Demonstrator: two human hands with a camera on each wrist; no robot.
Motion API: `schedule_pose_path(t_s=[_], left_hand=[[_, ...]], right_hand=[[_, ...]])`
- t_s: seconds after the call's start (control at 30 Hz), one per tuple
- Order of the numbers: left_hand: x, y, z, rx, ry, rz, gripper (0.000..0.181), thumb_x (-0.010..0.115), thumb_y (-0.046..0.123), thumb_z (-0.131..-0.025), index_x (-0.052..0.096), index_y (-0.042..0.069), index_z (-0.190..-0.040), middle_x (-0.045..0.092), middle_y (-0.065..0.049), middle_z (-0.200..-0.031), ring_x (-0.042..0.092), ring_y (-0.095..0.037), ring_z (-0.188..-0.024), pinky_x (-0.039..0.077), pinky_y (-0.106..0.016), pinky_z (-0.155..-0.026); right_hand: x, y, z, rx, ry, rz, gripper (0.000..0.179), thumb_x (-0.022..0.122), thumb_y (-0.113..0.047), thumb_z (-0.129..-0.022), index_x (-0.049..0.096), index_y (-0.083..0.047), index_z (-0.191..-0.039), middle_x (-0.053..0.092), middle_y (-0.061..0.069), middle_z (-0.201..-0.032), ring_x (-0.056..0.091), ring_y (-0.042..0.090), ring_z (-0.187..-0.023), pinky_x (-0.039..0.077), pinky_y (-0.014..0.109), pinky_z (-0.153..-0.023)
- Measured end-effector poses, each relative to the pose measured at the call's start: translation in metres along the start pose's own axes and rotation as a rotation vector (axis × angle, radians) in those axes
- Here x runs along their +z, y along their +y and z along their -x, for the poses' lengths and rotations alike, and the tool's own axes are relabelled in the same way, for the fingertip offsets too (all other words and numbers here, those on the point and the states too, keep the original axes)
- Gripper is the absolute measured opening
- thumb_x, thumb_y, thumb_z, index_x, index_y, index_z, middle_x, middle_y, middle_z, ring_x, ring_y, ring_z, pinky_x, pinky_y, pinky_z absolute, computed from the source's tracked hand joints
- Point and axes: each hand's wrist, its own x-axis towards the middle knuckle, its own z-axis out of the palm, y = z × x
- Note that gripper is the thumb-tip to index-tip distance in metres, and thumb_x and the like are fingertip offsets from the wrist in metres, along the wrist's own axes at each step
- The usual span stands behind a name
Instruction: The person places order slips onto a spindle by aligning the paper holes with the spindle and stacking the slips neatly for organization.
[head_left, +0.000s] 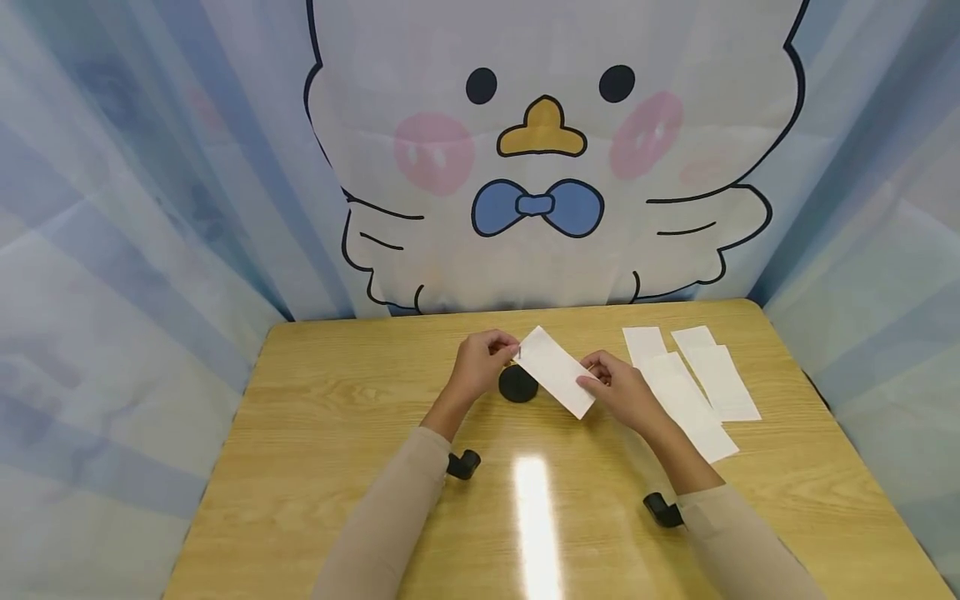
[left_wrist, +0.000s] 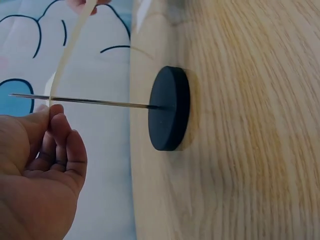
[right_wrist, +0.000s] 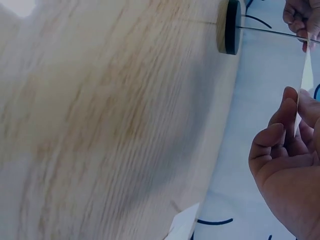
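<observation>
A white paper slip is held above the table between both hands. My left hand pinches its left end between thumb and fingers, while my right hand pinches the opposite end. Below the slip stands a bill spike with a round black base on the table. In the left wrist view its thin metal rod rises from the base and passes through the slip near the left fingertips, with the tip sticking out beyond. The slip is seen nearly edge-on in both wrist views.
Several more white paper slips lie on the right side of the wooden table, some overlapping. A curtain printed with a cartoon figure hangs behind the table's far edge. Black wrist-camera mounts show under both forearms.
</observation>
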Motion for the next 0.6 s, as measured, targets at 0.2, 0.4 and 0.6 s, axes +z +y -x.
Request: schedule_pose_path(t_s=[0.2,0.4,0.6], left_hand=[[0.000,-0.004,-0.001,-0.023,-0.020,-0.023,0.011,0.068,0.017,-0.102,0.077,0.012,-0.099,0.071,-0.004,-0.089,0.064,-0.017,-0.080,0.053,-0.029,-0.067],[0.001,-0.009,-0.001,-0.008,-0.040,-0.013,0.011,0.068,0.016,-0.101,0.077,0.010,-0.100,0.072,-0.006,-0.091,0.066,-0.016,-0.081,0.057,-0.029,-0.071],[0.004,-0.014,-0.003,0.005,-0.055,0.005,0.011,0.068,0.015,-0.101,0.077,0.009,-0.099,0.072,-0.006,-0.090,0.065,-0.015,-0.080,0.057,-0.028,-0.072]], right_hand=[[-0.001,0.003,0.001,0.031,-0.030,0.015,0.023,0.070,-0.023,-0.101,0.065,-0.006,-0.116,0.063,0.005,-0.096,0.057,0.019,-0.083,0.048,0.026,-0.068],[0.000,0.009,0.002,0.031,-0.054,0.026,0.022,0.070,-0.022,-0.100,0.065,-0.006,-0.115,0.067,0.007,-0.100,0.063,0.018,-0.088,0.053,0.030,-0.075],[0.002,0.013,0.005,0.020,-0.068,0.039,0.021,0.069,-0.023,-0.101,0.065,-0.008,-0.114,0.068,0.008,-0.105,0.065,0.019,-0.094,0.055,0.035,-0.082]])
